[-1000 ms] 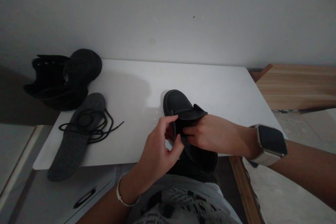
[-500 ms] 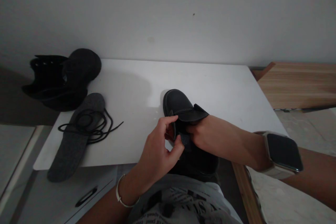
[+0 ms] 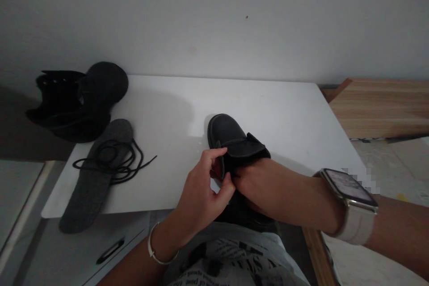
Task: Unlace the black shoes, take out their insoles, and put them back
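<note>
A black leather boot (image 3: 228, 130) stands near the front edge of the white table, its toe pointing away from me and its tongue (image 3: 243, 148) folded forward. My left hand (image 3: 206, 183) pinches the boot's left side flap between thumb and fingers. Inside the boot's opening is my right hand (image 3: 256, 183), its fingers hidden by the upper and the tongue. The heel end lies in shadow under my right wrist, close to my shirt.
At the left lies a second black boot (image 3: 72, 103), opened wide. A grey felt insole (image 3: 83, 196) overhangs the table's front edge, with a coiled black shoelace (image 3: 114, 172) on it. The white table (image 3: 284, 111) meets a wall; a wooden board (image 3: 385, 107) is at right.
My right hand has shifted left and deeper into the boot, its wrist turning. A grey patch seen beside it is now covered. My left hand keeps its pinch on the flap.
</note>
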Available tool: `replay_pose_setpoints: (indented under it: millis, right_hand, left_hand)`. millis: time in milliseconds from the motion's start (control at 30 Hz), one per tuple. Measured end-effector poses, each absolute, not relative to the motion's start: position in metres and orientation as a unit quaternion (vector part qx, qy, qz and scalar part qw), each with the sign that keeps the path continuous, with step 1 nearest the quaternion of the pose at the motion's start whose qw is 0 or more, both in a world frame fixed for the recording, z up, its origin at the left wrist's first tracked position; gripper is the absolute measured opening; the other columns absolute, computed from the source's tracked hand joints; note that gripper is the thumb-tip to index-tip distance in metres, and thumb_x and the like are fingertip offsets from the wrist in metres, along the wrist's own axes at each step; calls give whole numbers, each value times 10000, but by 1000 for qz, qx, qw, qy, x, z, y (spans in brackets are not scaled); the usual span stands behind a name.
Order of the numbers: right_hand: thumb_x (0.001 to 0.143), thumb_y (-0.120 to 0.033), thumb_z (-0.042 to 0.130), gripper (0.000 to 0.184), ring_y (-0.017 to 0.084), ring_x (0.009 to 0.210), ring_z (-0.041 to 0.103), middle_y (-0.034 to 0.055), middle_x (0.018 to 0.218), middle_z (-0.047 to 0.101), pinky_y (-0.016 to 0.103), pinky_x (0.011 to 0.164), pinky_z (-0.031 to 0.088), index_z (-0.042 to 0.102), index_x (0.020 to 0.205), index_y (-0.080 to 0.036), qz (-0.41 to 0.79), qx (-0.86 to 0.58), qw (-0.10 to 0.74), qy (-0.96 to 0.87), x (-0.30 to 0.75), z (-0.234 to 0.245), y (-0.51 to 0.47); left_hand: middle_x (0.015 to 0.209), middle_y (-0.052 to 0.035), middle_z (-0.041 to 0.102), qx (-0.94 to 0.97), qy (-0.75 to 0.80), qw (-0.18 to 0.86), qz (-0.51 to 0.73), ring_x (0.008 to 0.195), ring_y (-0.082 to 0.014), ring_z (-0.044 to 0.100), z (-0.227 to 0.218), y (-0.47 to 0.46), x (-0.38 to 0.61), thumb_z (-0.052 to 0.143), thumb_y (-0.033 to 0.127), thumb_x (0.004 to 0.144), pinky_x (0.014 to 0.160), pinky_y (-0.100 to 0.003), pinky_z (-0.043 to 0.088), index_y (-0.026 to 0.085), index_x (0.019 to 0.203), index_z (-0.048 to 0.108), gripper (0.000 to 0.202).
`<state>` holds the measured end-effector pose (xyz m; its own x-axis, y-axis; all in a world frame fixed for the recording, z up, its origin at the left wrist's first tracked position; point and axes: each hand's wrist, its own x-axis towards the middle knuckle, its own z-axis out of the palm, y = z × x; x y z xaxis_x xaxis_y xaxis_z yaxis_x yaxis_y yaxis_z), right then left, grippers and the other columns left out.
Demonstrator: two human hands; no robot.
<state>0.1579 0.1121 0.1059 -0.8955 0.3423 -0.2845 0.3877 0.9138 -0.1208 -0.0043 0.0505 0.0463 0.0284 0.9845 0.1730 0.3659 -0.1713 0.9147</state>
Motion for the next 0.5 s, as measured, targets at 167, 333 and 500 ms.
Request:
replay_pose_setpoints:
  millis: [167, 333, 500]
  right_hand:
    - [858, 9, 596, 203, 197, 640, 699, 155, 861, 777, 304, 637, 510, 773, 890, -86, -109, 246, 191, 944, 148, 99, 106]
    - [837, 43, 593, 233, 208, 671, 720, 165, 870, 785, 293, 641, 521, 784, 876, -84, -117, 257, 187, 941, 142, 102, 106]
    - [779, 62, 609, 247, 227, 642, 710, 143, 812, 784, 326, 648, 538, 778, 755, -117, -141, 277, 133, 941, 146, 99, 104]
  left_hand:
    - [838, 11, 597, 626, 541, 348, 441, 725, -128, 611, 48, 52, -4, 559, 140, 870, 665, -253, 509, 198, 1285, 465, 430]
    - [839, 12, 596, 625, 542, 349, 440, 725, -130, 606, 48, 52, -4, 569, 150, 872, 677, -262, 514, 206, 1287, 468, 431]
    - [854, 11, 591, 624, 539, 353, 442, 743, -132, 607, 46, 52, -4, 565, 157, 880, 697, -273, 517, 214, 1296, 461, 432]
